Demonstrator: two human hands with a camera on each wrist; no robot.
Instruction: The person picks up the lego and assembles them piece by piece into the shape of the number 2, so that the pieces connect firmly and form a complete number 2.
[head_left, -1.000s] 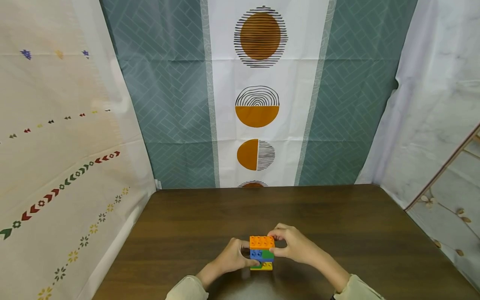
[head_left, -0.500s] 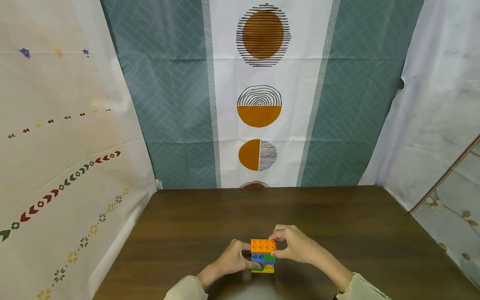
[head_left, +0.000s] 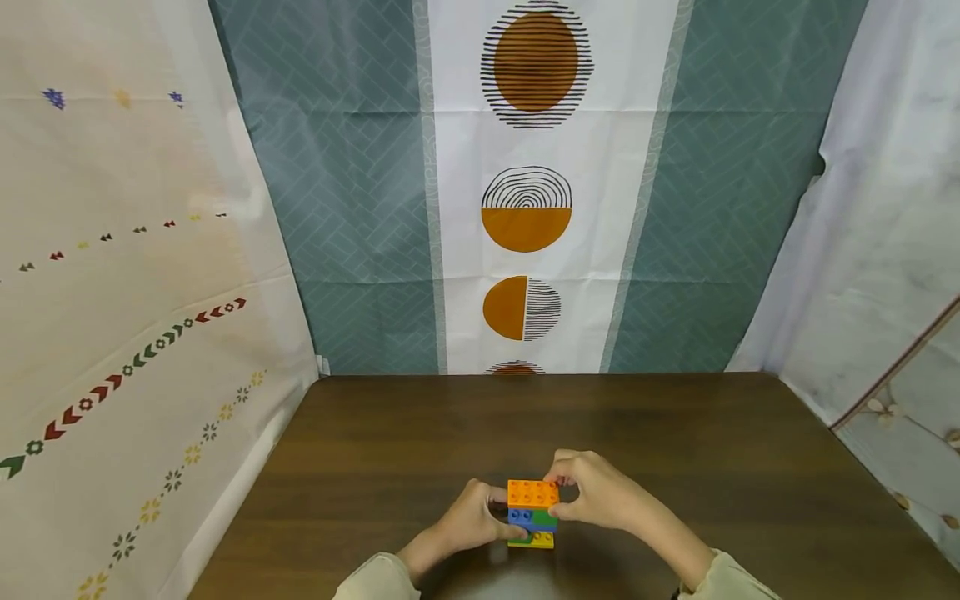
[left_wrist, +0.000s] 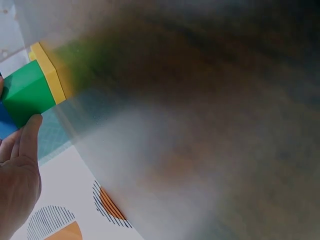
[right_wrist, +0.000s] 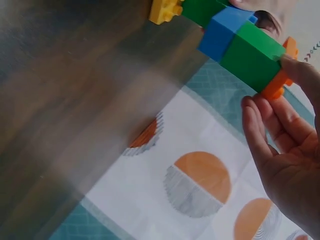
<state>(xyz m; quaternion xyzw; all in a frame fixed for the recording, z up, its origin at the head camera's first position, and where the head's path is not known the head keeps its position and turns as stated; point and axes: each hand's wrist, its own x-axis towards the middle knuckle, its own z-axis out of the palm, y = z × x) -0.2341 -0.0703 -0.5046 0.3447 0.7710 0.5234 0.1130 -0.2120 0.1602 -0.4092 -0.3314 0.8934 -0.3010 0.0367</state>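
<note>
Between both hands stands a tower of toy building bricks. On top is an orange plate [head_left: 532, 493]; under it come a blue brick [head_left: 519, 517] and a green brick [right_wrist: 252, 56]. Lower down is another green brick [left_wrist: 30, 92], above a yellow plate [head_left: 544, 542] at the bottom. My left hand [head_left: 472, 515] grips the tower's lower part from the left, thumb in front, fingers behind. From the right, my right hand [head_left: 600, 493] pinches the orange plate, its thumb [right_wrist: 299, 70] at the joint with the green brick and fingertips at the opposite side.
The tower is over a dark brown wooden table [head_left: 420, 425], near its front edge. Behind rises a cloth backdrop [head_left: 352, 208] of teal and white with orange circles. Patterned white cloths hang at the left [head_left: 112, 333] and right [head_left: 885, 250].
The whole head view has shifted slightly, with backdrop, hands and tower all lying a little farther right. Both hands keep their hold, and the tower's bricks show no visible change.
</note>
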